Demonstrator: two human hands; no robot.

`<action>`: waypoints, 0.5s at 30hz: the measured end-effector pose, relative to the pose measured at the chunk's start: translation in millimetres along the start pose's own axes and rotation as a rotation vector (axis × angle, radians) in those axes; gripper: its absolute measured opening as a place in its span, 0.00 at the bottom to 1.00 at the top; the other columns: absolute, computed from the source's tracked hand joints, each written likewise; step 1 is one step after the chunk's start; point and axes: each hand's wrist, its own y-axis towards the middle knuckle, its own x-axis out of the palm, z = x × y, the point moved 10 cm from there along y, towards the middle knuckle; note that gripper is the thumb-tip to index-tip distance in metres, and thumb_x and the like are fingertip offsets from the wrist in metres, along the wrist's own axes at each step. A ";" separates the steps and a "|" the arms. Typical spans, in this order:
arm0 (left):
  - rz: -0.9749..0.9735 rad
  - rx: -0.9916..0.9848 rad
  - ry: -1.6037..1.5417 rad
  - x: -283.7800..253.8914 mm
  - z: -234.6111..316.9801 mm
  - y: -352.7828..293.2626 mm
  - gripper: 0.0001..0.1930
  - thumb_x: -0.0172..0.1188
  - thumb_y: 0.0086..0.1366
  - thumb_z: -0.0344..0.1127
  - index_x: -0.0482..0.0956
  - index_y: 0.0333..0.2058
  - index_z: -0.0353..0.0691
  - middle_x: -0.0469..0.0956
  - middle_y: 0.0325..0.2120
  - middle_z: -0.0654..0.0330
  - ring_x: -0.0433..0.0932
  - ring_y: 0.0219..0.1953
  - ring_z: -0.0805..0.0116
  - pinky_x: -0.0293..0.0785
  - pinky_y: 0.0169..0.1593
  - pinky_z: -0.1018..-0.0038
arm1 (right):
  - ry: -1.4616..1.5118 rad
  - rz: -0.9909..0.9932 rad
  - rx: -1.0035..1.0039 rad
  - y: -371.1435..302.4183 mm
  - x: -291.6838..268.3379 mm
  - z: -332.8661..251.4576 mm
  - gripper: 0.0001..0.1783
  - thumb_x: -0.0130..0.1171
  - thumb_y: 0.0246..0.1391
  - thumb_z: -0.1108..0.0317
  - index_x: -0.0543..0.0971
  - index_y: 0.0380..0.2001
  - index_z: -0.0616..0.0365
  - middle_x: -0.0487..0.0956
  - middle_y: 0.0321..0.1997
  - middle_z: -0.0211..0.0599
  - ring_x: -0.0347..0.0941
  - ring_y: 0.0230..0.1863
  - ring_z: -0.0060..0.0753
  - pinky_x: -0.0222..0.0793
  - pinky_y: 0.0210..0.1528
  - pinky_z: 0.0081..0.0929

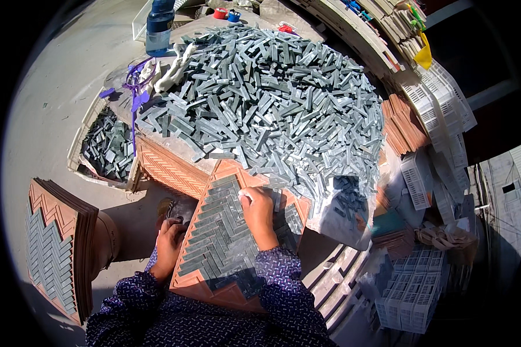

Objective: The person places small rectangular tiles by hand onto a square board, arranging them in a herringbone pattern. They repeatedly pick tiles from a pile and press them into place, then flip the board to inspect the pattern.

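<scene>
In front of me lies a terracotta-coloured mould board (185,254) with herringbone slots, largely filled with grey stone strips (220,214). My right hand (258,217) is closed over the board's upper middle. Something whitish shows at its fingertips; whether that is a strip or a finger covering, I cannot tell. Beside the board's left edge, my left hand (169,243) has its fingers bent together, and what they hold, if anything, is hidden. Just beyond the board spreads a large heap of loose grey stone strips (272,98).
At left stands a stack of mould boards (87,243), the top one filled. A pale crate (75,153) holds more stone pieces. A blue water bottle (159,32) stands far left. White plastic baskets (414,286) and terracotta boards (402,124) are piled at right.
</scene>
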 end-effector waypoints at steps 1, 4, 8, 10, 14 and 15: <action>0.005 0.024 0.025 -1.4 3.5 -1.0 0.08 0.62 0.51 0.24 0.78 0.33 0.35 0.73 0.38 0.52 0.73 0.41 0.53 0.71 0.45 0.67 | 0.019 0.012 0.052 -1.8 -7.2 8.6 0.06 0.62 0.45 0.76 0.79 0.30 0.61 0.78 0.26 0.44 0.77 0.29 0.43 0.70 0.31 0.33; 0.029 0.041 0.066 -7.7 2.3 -3.1 0.08 0.62 0.51 0.25 0.78 0.33 0.36 0.73 0.38 0.52 0.73 0.42 0.52 0.71 0.45 0.66 | -0.004 0.030 0.244 -9.0 -28.0 35.2 0.06 0.61 0.48 0.71 0.77 0.29 0.61 0.78 0.30 0.48 0.75 0.32 0.52 0.70 0.34 0.40; 0.001 -0.037 -0.004 1.8 -10.5 -1.7 0.08 0.62 0.51 0.25 0.78 0.32 0.36 0.72 0.38 0.52 0.72 0.43 0.52 0.70 0.46 0.67 | -0.300 0.101 0.351 -23.4 -65.6 60.3 0.17 0.66 0.44 0.62 0.76 0.36 0.60 0.79 0.31 0.47 0.76 0.34 0.52 0.70 0.34 0.42; -0.005 -0.029 0.019 0.7 -2.6 -1.5 0.08 0.63 0.51 0.25 0.78 0.32 0.35 0.72 0.38 0.52 0.72 0.43 0.52 0.70 0.46 0.67 | -0.432 0.112 0.373 -27.4 -66.2 60.4 0.20 0.68 0.43 0.60 0.77 0.38 0.58 0.80 0.28 0.45 0.77 0.30 0.51 0.71 0.31 0.41; 0.014 -0.009 0.033 -2.6 2.1 -1.9 0.08 0.62 0.51 0.24 0.78 0.33 0.35 0.72 0.38 0.52 0.72 0.43 0.52 0.70 0.46 0.67 | -0.302 0.105 0.441 -31.9 -59.6 81.2 0.20 0.66 0.43 0.62 0.77 0.40 0.56 0.80 0.29 0.46 0.78 0.31 0.50 0.72 0.33 0.42; 0.010 -0.003 0.041 -3.9 3.7 -1.8 0.08 0.62 0.51 0.24 0.78 0.33 0.35 0.72 0.38 0.52 0.72 0.42 0.52 0.70 0.46 0.67 | -0.357 0.170 0.361 -29.5 -67.7 71.3 0.15 0.63 0.44 0.64 0.78 0.38 0.56 0.80 0.28 0.45 0.78 0.31 0.49 0.72 0.34 0.41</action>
